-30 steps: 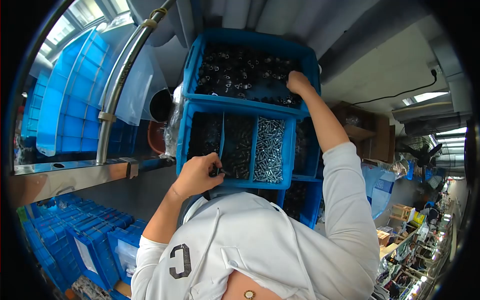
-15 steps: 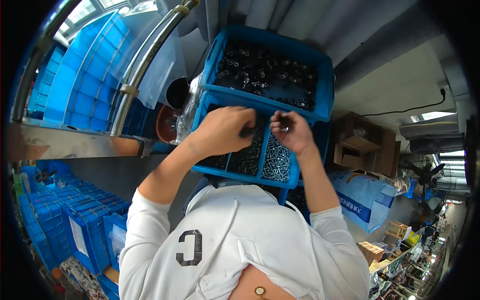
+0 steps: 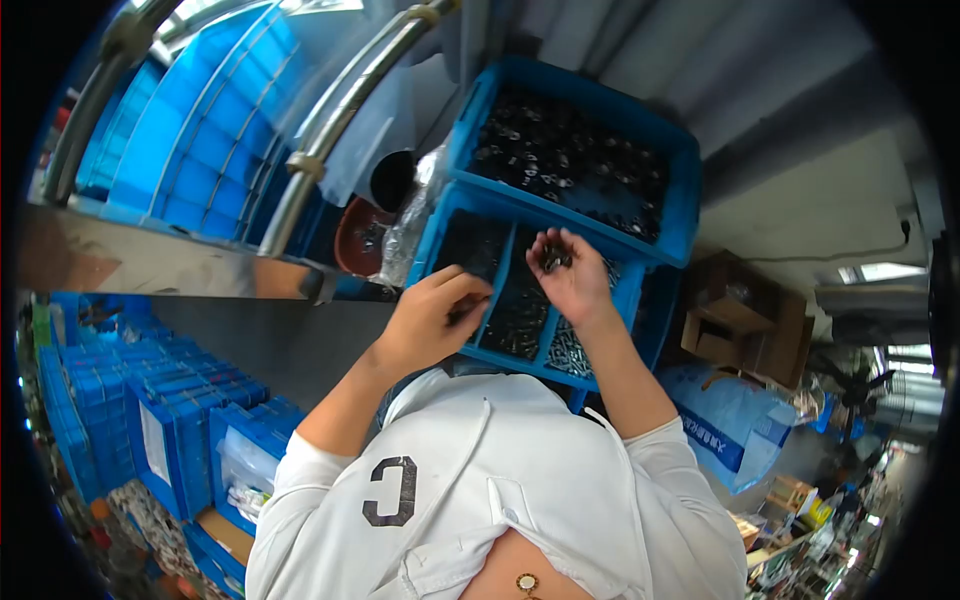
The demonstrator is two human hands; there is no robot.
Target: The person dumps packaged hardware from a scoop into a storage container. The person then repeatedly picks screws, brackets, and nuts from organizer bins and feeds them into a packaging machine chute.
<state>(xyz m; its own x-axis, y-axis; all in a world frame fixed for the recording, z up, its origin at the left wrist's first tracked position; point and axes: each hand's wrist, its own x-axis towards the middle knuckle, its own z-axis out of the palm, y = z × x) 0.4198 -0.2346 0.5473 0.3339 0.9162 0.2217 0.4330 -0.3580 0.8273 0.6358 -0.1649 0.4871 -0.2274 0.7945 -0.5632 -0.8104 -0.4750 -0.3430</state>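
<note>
My left hand (image 3: 437, 315) is over the left compartment of the divided blue tray (image 3: 432, 232), its fingers curled together; what they hold, if anything, is hidden. Palm up, my right hand (image 3: 576, 276) holds several small dark parts (image 3: 553, 257) in its cupped fingers above the tray's middle and right compartments. Dark pieces (image 3: 517, 318) lie in the middle compartment and silvery screws (image 3: 568, 352) in the right one. Behind stands a larger blue bin (image 3: 684, 215) with many small black and shiny clips (image 3: 560, 150).
A brown bowl (image 3: 358, 238) and clear plastic wrap (image 3: 410, 228) sit left of the tray. A metal frame (image 3: 180, 250) runs along the left, with stacked blue crates (image 3: 100, 410) below. At the right are an open cardboard box (image 3: 745, 310) and a blue-white sack (image 3: 735, 425).
The view has shifted, so the bins appear further right. My left hand has moved back toward my body and away from my right hand, which has turned palm up, showing the dark parts.
</note>
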